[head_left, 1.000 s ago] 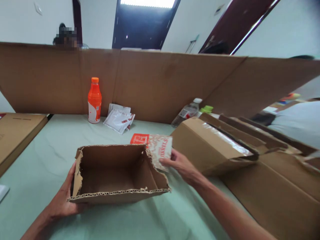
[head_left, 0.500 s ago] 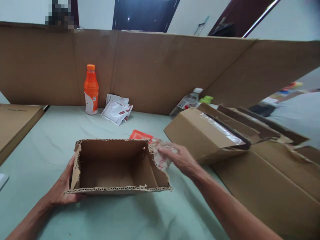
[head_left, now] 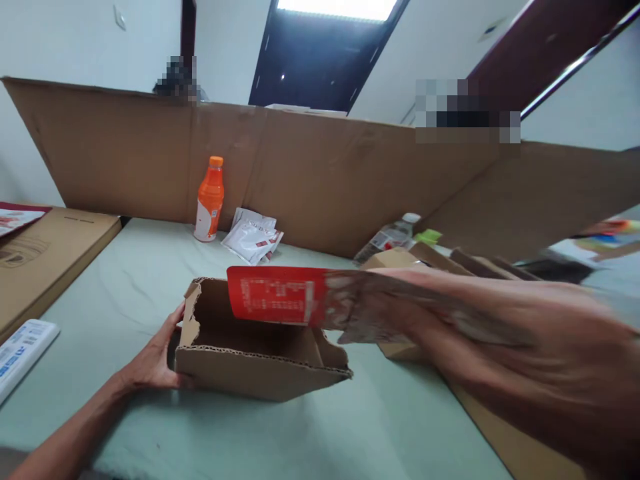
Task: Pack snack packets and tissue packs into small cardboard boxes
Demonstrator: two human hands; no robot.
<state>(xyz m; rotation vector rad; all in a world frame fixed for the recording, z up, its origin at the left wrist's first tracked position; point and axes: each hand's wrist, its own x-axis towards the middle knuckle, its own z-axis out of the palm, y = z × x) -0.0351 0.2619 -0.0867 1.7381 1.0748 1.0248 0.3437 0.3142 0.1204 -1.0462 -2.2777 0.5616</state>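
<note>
A small open cardboard box [head_left: 260, 363] with torn edges sits on the pale green table [head_left: 150, 267]. My left hand [head_left: 155, 353] grips its left side. My right hand [head_left: 500, 333], close to the camera and blurred by motion, holds a red and white packet [head_left: 280, 301] lifted over the open top of the box. The packet hides part of the box's inside.
A tall cardboard wall [head_left: 325, 180] stands along the back. In front of it are an orange bottle [head_left: 209, 200], white sachets [head_left: 253, 238] and a clear bottle [head_left: 390, 235]. Larger boxes [head_left: 435, 257] lie right, a flat carton [head_left: 45, 257] left, a white pack [head_left: 23, 347] near left.
My right hand has picked the packet up from behind the box and raised it over the opening, coming close to the camera. The view tilted up. My left hand stays on the box.
</note>
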